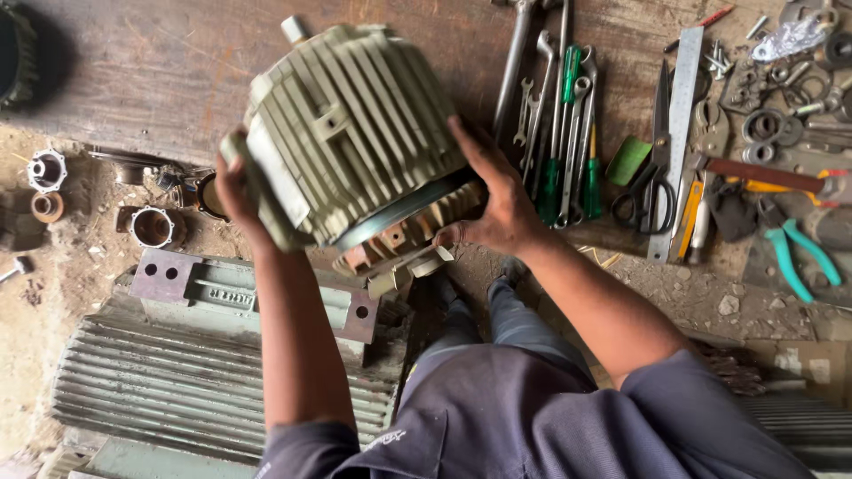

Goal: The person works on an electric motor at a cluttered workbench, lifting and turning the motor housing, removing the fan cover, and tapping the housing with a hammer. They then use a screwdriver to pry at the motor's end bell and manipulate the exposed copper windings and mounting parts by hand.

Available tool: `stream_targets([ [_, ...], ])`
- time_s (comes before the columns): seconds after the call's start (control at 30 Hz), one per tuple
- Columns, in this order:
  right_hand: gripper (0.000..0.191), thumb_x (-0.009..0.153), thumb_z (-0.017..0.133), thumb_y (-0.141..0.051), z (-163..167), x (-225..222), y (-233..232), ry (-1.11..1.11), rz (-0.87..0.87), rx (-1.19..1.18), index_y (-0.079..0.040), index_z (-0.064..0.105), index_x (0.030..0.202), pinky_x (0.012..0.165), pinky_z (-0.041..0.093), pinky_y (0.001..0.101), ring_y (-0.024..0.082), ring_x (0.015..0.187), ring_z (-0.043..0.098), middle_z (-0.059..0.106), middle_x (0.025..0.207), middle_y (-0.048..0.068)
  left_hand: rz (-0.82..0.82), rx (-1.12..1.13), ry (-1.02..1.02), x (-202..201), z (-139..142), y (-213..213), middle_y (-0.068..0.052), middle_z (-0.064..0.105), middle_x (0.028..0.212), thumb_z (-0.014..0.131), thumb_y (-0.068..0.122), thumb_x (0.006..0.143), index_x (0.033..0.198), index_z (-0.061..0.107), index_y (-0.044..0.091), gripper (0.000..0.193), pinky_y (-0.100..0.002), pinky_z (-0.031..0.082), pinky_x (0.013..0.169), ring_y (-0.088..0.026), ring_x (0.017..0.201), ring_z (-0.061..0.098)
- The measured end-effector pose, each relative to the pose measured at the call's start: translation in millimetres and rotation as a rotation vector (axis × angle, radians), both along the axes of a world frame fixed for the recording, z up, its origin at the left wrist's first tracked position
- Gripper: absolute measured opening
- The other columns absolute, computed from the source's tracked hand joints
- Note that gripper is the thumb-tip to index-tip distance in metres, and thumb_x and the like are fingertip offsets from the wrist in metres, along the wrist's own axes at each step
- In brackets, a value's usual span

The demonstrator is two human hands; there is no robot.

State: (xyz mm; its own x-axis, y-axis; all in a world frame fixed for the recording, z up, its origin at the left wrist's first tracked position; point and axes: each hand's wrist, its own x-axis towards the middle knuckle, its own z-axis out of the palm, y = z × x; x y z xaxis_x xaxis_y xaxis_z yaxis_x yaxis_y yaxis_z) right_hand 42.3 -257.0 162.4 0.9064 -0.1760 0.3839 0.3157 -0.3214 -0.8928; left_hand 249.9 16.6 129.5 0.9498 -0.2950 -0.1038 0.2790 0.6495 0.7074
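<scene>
Both hands are on the pale green finned motor housing (pixel 351 133), which is held up off the wooden counter (pixel 160 71), tilted, with its stub shaft (pixel 294 29) pointing away. The left hand (pixel 238 191) grips the near-left rim; most of its fingers are hidden behind the casing, though the hand is plainly clamped on it. The right hand (pixel 497 200) cups the open end, thumb up along the fins, fingers curled tight under the edge where copper-coloured parts (pixel 399 239) peek out. What lies inside that open end is too shadowed to make out.

To the right on the counter lie a row of spanners (pixel 555 106), green-handled screwdrivers (pixel 568 168), black scissors (pixel 652 191), a steel ruler (pixel 676 133) and teal pliers (pixel 799 257); washers in the top right corner are cut off by the frame edge. Below the left forearm sits a larger grey finned motor body (pixel 177 381), partly hidden by the arm and by the person's blue shirt (pixel 532 417). A dark round part (pixel 13 53) is clipped at the top left.
</scene>
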Motion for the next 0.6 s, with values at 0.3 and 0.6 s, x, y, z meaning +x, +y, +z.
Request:
stream_targets([
  [0.3,0.118,0.073,0.092,-0.057,-39,113,-98,-0.125,0.378,-0.125,-0.019,0.03,0.167,0.132,0.034,0.0526,0.035,0.157,0.043,0.04,0.169,0.016,0.318,-0.097,-0.031,-39,-23,-9,-0.017,0.059,0.135,0.046,0.03,0.098,0.136,0.054,0.004,0.047,-0.049,0.05,0.111,-0.032,0.129,0.058],
  [0.6,0.085,0.081,0.092,-0.041,-53,238,-155,0.218,0.356,-0.246,-0.018,0.052,0.153,0.114,0.044,0.0487,0.031,0.142,0.05,0.057,0.152,0.01,0.683,1.114,-0.197,-67,-30,-30,-0.022,0.034,0.151,0.062,0.044,0.104,0.15,0.026,-0.008,0.078,-0.042,0.032,0.119,-0.033,0.138,0.041],
])
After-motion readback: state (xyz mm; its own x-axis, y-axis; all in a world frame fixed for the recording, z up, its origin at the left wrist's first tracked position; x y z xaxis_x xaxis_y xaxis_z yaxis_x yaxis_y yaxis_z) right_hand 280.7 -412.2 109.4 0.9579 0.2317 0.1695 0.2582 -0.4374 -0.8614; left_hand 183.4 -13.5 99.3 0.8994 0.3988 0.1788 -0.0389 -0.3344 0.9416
